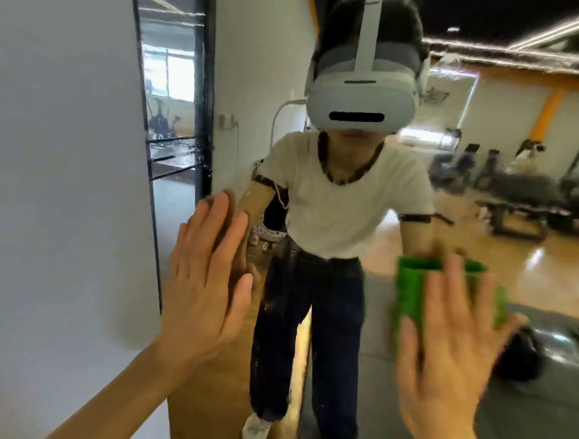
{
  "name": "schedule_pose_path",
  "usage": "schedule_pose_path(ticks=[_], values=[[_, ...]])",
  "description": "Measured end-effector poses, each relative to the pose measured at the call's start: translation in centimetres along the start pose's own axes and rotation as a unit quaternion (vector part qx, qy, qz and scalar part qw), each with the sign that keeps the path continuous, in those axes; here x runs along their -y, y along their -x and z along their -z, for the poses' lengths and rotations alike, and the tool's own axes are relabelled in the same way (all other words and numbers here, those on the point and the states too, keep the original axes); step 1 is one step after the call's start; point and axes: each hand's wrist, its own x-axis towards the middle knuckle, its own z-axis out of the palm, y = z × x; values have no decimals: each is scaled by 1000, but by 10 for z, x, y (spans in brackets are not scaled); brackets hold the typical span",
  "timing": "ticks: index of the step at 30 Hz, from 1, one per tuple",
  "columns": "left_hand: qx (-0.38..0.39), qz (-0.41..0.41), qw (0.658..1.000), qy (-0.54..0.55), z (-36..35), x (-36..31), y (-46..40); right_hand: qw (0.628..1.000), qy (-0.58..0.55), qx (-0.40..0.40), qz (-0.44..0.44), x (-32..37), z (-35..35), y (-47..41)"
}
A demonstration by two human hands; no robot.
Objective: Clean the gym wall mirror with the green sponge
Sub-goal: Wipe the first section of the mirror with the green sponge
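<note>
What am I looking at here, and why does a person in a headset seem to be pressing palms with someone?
There is only one person. A camera worn on their head looks at a gym wall mirror, so the figure in the white headset is their own reflection. The left hand lies flat and open on the glass, meeting its reflection. The right hand presses a green sponge against the mirror with straight fingers. To the left is a white wall; gym machines show in the reflection.

The right hand (455,327) is pressing the green sponge (413,289) flat against the mirror (391,370) at lower right; the left hand (207,279) is resting open-palmed on the glass.
</note>
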Motion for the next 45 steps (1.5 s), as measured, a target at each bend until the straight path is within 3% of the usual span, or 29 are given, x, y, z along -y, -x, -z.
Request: schedule_pose_path(ticks=[3,7,10,12,14,18,21,24,26,28,30,32,35,38,43,45], values=[[-7,-11,1000,2,-2,2,1,994,2,-35,-107,30,-7,4],[-13,-18,1000,2,-4,4,1,996,8,31,82,111,-37,-11],[-17,-21,1000,-2,-3,4,2,985,24,46,164,96,-37,-14],[-8,-21,1000,-4,-2,4,3,990,37,19,133,57,-24,-2],[-4,-19,1000,-2,-2,3,4,998,50,-19,34,21,-10,10],[-5,-19,1000,-5,-3,4,5,994,64,-66,-67,56,-21,-12],[-11,-16,1000,9,-5,6,6,999,27,5,33,116,-36,-46],[-7,-1,1000,24,-3,5,5,989,28,25,141,103,-34,-53],[-1,-6,1000,31,-1,4,6,994,36,19,100,65,-21,-40],[7,-25,999,44,2,7,6,1000,29,5,-1,37,-4,-25],[7,-39,998,44,10,17,4,997,17,-6,-75,38,0,-25],[-8,-41,999,34,21,30,-1,996,20,-6,-88,67,-9,-41],[-29,-52,998,-2,27,58,-24,1000,14,16,20,115,-25,-69],[23,-59,997,-52,28,87,-55,993,19,38,114,107,-24,-80],[-10,-153,987,-57,49,92,-75,991,-65,-55,-107,50,1,-60],[-14,-161,984,-73,47,95,-76,991,-36,-61,-115,77,-8,-68]])
